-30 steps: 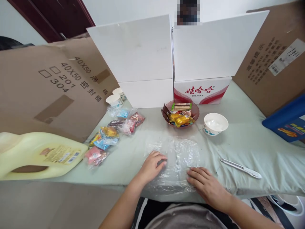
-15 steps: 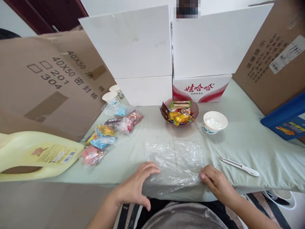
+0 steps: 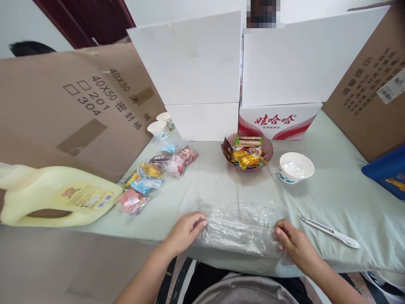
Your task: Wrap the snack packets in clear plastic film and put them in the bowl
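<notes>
A clear plastic bag (image 3: pixel 240 230) is stretched flat at the table's front edge, between my two hands. My left hand (image 3: pixel 188 228) pinches its left edge, thumb against fingers. On the opposite edge, my right hand (image 3: pixel 291 238) grips the bag the same way. Beyond the bag stands a reddish glass bowl (image 3: pixel 268 152) filled with wrapped snacks (image 3: pixel 249 159), some in yellow wrappers. To its right is a white paper cup (image 3: pixel 291 177) with something whitish inside. A white utility knife (image 3: pixel 330 232) lies to the right of my right hand.
At left, bagged snacks (image 3: pixel 145 179) lie near a pale yellow jug (image 3: pixel 79 192). Paper cups (image 3: pixel 159 130) stand behind them. White boxes (image 3: pixel 202 120) close off the back, and cardboard boxes (image 3: pixel 126 143) flank the sides. A blue container (image 3: pixel 384 171) is at right.
My left hand has gone from spread fingers to a pinch on the bag's left edge. The bag is pulled nearer and straighter. My right hand keeps its hold. The whole view has shifted slightly.
</notes>
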`<move>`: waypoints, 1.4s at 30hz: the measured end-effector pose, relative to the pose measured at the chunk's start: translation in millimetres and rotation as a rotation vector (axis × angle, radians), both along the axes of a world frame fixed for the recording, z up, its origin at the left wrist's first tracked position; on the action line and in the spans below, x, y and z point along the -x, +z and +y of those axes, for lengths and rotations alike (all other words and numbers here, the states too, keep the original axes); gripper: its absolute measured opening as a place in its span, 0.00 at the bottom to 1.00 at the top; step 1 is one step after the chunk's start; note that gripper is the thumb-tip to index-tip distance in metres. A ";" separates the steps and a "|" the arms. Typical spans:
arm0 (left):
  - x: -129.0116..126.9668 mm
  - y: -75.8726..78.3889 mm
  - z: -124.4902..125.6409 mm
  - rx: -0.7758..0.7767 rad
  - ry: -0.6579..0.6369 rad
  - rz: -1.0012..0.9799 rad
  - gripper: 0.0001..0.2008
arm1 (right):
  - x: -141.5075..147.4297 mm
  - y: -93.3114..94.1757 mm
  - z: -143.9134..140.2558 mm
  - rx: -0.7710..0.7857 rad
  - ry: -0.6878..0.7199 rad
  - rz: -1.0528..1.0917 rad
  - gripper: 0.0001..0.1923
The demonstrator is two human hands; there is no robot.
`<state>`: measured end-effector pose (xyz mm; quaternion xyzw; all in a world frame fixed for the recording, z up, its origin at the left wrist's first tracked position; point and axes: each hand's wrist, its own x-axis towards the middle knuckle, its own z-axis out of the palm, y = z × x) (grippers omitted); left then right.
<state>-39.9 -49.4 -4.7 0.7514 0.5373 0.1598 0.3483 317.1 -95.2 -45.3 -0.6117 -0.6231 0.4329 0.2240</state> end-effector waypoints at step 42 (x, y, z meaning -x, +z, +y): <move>-10.4 -26.6 13.8 0.006 0.259 -0.369 0.12 | 19.0 24.9 34.9 -0.259 0.234 -0.265 0.15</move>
